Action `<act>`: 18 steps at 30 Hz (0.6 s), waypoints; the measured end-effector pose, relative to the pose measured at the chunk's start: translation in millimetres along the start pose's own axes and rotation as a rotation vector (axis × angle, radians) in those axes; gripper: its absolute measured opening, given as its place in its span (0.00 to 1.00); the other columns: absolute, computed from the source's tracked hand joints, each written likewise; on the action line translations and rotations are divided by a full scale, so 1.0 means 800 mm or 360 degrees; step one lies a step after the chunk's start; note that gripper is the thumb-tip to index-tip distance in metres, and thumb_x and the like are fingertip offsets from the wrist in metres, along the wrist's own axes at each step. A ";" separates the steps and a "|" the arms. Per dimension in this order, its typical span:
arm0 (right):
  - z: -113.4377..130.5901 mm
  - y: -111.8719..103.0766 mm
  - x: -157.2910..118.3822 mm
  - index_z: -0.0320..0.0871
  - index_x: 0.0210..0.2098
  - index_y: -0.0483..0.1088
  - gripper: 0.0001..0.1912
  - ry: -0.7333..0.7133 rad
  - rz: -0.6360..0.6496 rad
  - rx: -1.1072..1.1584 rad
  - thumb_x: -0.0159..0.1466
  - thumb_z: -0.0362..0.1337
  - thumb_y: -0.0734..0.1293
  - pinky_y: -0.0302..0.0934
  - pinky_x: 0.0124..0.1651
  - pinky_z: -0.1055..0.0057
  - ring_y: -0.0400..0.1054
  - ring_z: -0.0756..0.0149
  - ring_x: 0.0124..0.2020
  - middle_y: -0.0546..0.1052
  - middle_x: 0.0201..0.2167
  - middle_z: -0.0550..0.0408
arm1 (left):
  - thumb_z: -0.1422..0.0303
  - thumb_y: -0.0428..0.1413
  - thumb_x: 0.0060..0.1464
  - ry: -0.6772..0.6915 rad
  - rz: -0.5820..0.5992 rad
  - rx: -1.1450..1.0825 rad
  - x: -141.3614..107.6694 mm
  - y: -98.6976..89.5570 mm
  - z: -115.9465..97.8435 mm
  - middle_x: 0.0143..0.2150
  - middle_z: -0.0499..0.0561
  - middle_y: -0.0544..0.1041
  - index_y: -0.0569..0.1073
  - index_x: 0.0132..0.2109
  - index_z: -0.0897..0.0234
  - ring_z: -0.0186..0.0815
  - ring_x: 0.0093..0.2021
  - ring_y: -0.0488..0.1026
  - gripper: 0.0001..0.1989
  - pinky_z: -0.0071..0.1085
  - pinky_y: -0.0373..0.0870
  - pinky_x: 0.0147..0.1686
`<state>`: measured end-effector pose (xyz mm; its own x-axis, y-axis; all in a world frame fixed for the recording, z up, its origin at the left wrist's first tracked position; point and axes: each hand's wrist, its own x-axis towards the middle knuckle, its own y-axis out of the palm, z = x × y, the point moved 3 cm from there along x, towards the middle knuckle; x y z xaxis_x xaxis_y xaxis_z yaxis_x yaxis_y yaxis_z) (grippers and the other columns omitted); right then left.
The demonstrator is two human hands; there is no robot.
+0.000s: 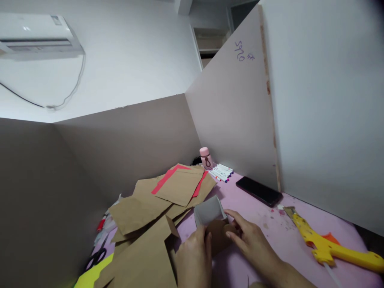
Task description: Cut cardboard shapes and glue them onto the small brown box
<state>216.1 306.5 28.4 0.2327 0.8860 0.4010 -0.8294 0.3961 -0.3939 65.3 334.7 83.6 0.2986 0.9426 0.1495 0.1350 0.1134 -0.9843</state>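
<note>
Near the front of the pink table, my left hand (195, 256) grips the left edge of a small brown cardboard piece (218, 237). My right hand (252, 240) pinches the same piece at its right side, thumb and fingers closed on it. Just behind the cardboard is a small open grey-white box (210, 211), touching or very close to it; the exact contact is hidden. Large brown cardboard sheets (144, 256) lie to the left of my left hand, one with a folded flap.
A yellow glue gun (330, 248) lies at the right, a black phone (259, 191) behind it. White markers (221, 173) and a pink bottle (206, 158) stand farther back. Black scissors (96, 258) are at the left. Grey partitions (129, 140) enclose the table.
</note>
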 end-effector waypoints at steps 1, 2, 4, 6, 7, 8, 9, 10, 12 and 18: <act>0.000 0.000 0.000 0.42 0.55 0.65 0.25 -0.0012 -0.0004 -0.0003 0.58 0.32 0.60 0.68 0.43 0.64 0.73 0.60 0.36 0.80 0.37 0.49 | 0.67 0.46 0.61 0.0001 -0.0001 0.0002 0.000 0.000 0.000 0.37 0.53 0.82 0.75 0.44 0.59 0.47 0.37 0.79 0.13 0.34 0.65 0.28; 0.000 0.000 0.000 0.42 0.55 0.66 0.25 -0.0021 -0.0012 -0.0005 0.58 0.32 0.60 0.68 0.43 0.64 0.74 0.60 0.36 0.80 0.38 0.49 | 0.67 0.46 0.61 0.0001 0.0001 0.0010 -0.001 0.000 0.000 0.37 0.53 0.82 0.75 0.44 0.59 0.47 0.37 0.79 0.13 0.34 0.65 0.28; 0.000 -0.001 0.000 0.43 0.55 0.67 0.24 -0.0024 -0.0027 -0.0001 0.58 0.33 0.61 0.68 0.45 0.63 0.74 0.59 0.37 0.80 0.39 0.49 | 0.67 0.45 0.62 0.0009 -0.0002 0.0025 -0.001 0.000 0.000 0.37 0.53 0.82 0.74 0.43 0.59 0.47 0.37 0.79 0.13 0.34 0.65 0.28; 0.001 -0.002 0.000 0.42 0.54 0.68 0.24 -0.0026 -0.0020 0.0014 0.58 0.33 0.61 0.68 0.47 0.62 0.74 0.57 0.41 0.80 0.42 0.47 | 0.67 0.45 0.62 0.0015 -0.0003 0.0032 -0.001 0.000 -0.001 0.37 0.52 0.82 0.74 0.42 0.59 0.47 0.37 0.79 0.12 0.34 0.65 0.28; 0.001 -0.002 0.000 0.41 0.53 0.68 0.24 -0.0035 -0.0007 0.0026 0.58 0.32 0.61 0.67 0.48 0.61 0.74 0.57 0.43 0.80 0.44 0.46 | 0.67 0.45 0.62 0.0014 -0.0001 0.0031 -0.001 0.000 -0.001 0.37 0.52 0.82 0.74 0.42 0.59 0.47 0.37 0.79 0.12 0.34 0.65 0.28; 0.002 -0.002 0.000 0.41 0.54 0.69 0.23 -0.0049 0.0017 0.0039 0.58 0.32 0.61 0.67 0.50 0.61 0.73 0.57 0.45 0.79 0.47 0.46 | 0.67 0.45 0.62 0.0013 0.0002 0.0030 0.000 0.000 -0.001 0.37 0.52 0.82 0.74 0.42 0.59 0.48 0.37 0.79 0.12 0.35 0.65 0.28; 0.002 -0.001 0.001 0.41 0.53 0.69 0.23 -0.0066 0.0038 0.0051 0.58 0.31 0.60 0.65 0.52 0.60 0.72 0.57 0.48 0.78 0.49 0.45 | 0.68 0.45 0.62 0.0014 0.0004 0.0030 0.000 0.001 -0.002 0.37 0.52 0.82 0.74 0.43 0.59 0.48 0.37 0.79 0.12 0.35 0.65 0.28; 0.002 0.000 0.001 0.41 0.53 0.69 0.23 -0.0083 0.0056 0.0060 0.58 0.31 0.60 0.64 0.54 0.60 0.71 0.57 0.50 0.77 0.50 0.45 | 0.68 0.45 0.62 0.0014 0.0006 0.0029 0.000 0.001 -0.002 0.37 0.52 0.82 0.74 0.43 0.59 0.47 0.37 0.79 0.12 0.35 0.65 0.28; 0.001 0.001 0.001 0.41 0.53 0.69 0.23 -0.0105 0.0076 0.0073 0.59 0.30 0.60 0.62 0.57 0.59 0.69 0.58 0.53 0.76 0.52 0.45 | 0.68 0.45 0.62 0.0020 -0.0008 0.0026 0.000 0.002 -0.001 0.37 0.52 0.82 0.74 0.43 0.60 0.47 0.36 0.79 0.12 0.35 0.64 0.28; -0.001 0.003 0.003 0.45 0.49 0.71 0.20 -0.0128 0.0070 0.0096 0.58 0.28 0.61 0.64 0.55 0.60 0.71 0.59 0.50 0.78 0.49 0.49 | 0.67 0.45 0.62 0.0017 -0.0027 0.0018 -0.002 0.005 0.001 0.36 0.52 0.82 0.74 0.43 0.58 0.46 0.36 0.79 0.13 0.33 0.63 0.27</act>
<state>215.3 310.0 28.0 0.1559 0.8791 0.4504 -0.8674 0.3400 -0.3633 64.6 334.2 79.6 0.3067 0.9370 0.1670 0.1297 0.1327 -0.9826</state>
